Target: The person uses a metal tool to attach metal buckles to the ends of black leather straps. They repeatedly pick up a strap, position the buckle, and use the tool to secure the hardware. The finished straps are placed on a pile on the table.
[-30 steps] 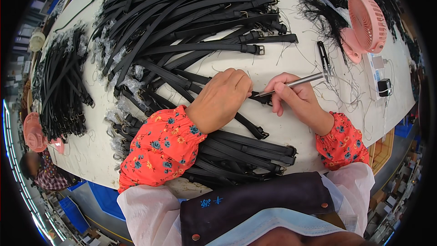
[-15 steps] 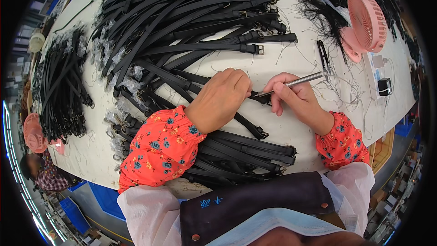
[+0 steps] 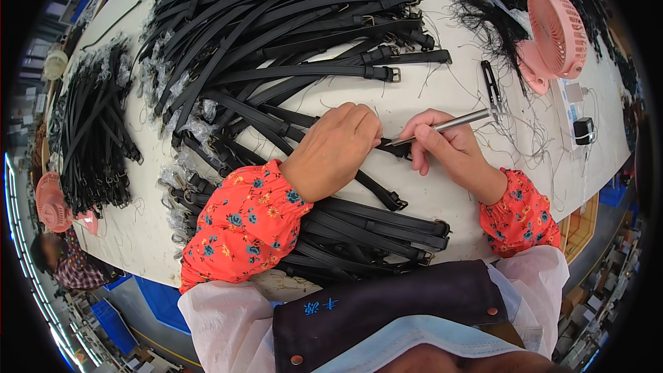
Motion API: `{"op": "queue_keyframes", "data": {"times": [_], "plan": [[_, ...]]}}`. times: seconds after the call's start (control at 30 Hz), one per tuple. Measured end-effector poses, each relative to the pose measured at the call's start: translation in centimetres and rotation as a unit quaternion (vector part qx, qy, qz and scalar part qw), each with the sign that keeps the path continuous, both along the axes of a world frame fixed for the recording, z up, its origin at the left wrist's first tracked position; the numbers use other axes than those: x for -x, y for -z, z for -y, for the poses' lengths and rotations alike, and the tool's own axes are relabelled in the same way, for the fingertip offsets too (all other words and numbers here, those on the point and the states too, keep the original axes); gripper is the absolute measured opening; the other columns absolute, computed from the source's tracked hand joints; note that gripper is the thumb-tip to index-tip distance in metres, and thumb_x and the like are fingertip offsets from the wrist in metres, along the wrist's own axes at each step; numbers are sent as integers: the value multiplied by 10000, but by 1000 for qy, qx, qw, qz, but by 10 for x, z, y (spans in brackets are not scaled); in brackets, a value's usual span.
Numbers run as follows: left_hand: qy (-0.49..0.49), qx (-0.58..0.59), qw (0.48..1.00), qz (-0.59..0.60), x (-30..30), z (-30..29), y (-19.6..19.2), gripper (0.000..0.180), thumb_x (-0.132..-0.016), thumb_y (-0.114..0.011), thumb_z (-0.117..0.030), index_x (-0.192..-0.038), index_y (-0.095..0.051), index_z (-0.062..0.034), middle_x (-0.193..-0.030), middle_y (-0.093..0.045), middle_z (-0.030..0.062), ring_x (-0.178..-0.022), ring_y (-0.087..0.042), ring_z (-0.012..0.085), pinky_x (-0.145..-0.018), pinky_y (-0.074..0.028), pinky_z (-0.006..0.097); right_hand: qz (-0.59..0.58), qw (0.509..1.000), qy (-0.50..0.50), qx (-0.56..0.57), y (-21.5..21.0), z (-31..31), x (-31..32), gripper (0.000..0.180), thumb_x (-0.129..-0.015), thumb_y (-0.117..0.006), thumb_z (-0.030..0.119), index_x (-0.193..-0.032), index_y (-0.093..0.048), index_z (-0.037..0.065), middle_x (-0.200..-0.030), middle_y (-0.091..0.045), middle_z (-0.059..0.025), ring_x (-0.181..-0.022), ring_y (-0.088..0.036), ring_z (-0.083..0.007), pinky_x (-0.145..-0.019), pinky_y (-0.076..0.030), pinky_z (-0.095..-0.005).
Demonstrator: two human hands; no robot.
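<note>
My left hand (image 3: 335,145) is closed on a black strap (image 3: 390,145), its fingertips pinching near the strap's end; much of the grip is hidden under the hand. My right hand (image 3: 452,148) pinches a slim silver pen-like tool (image 3: 456,122) between thumb and fingers. The tool slants down to the left, with its dark tip at the strap beside my left fingertips; whether it touches cannot be made out. Black straps with metal buckles (image 3: 331,72) lie in a large pile beyond my hands. More black straps (image 3: 380,224) lie nearer, below my left wrist.
Black thread snips (image 3: 491,84) lie right of centre, near tangled loose threads. A pink fan (image 3: 556,34) stands at the far right, beside a black plug (image 3: 583,131). Another strap bundle (image 3: 97,131) and a second pink fan (image 3: 52,200) are at the left.
</note>
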State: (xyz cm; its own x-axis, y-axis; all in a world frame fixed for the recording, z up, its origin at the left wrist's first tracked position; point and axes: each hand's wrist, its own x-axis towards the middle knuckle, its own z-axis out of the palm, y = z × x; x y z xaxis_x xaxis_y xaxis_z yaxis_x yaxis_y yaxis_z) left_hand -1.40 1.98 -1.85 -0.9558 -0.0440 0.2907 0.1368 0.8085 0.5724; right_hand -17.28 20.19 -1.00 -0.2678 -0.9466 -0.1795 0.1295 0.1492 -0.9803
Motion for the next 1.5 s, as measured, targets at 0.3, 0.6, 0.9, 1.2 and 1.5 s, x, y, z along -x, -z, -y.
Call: {"op": "queue_keyframes", "data": {"times": [0.3,0.6,0.9,1.2,1.5], "plan": [[-121,-247,961,40,0,5,-3,81,-998,-580,-71,-997,-514,-24,-901,-597,70,-789,-565,188,-740,-472,309,2,999,16,43,1,-4,1,293,-1083,-490,262,-1118,-626,4,-765,-650,-48,-682,-606,-92,-616,-485,-237],[-183,-441,876,-72,0,32,-18,183,-1092,-454,-231,-1060,-439,-51,-733,-571,22,-620,-512,74,-580,-409,211,-410,901,-9,138,5,3,-4,340,-876,-718,33,-1193,-615,96,-1093,-658,-123,-983,-650,-284,-807,-544,-339],[-304,-238,895,-223,-18,94,-26,138,-1079,-491,-166,-1081,-455,-33,-712,-511,-6,-554,-382,26,-483,-308,182,-411,901,8,137,6,4,-7,408,-804,-699,-85,-1155,-622,109,-1068,-647,-126,-922,-666,-291,-750,-560,-340],[-402,-15,873,-274,-31,122,-32,110,-971,-594,-62,-1065,-547,-33,-989,-685,90,-891,-608,177,-778,-471,308,-439,882,33,170,8,6,-5,419,-793,-707,-87,-1152,-629,114,-1044,-636,-120,-914,-655,-292,-747,-558,-346],[10,51,998,-35,-2,16,-16,233,-802,-762,-29,-1016,-674,-53,-1051,-674,64,-957,-618,280,-862,-510,388,-478,836,44,266,18,7,-1,477,-761,-757,-86,-1169,-621,120,-1009,-612,-116,-905,-633,-298,-745,-546,-365]]}}
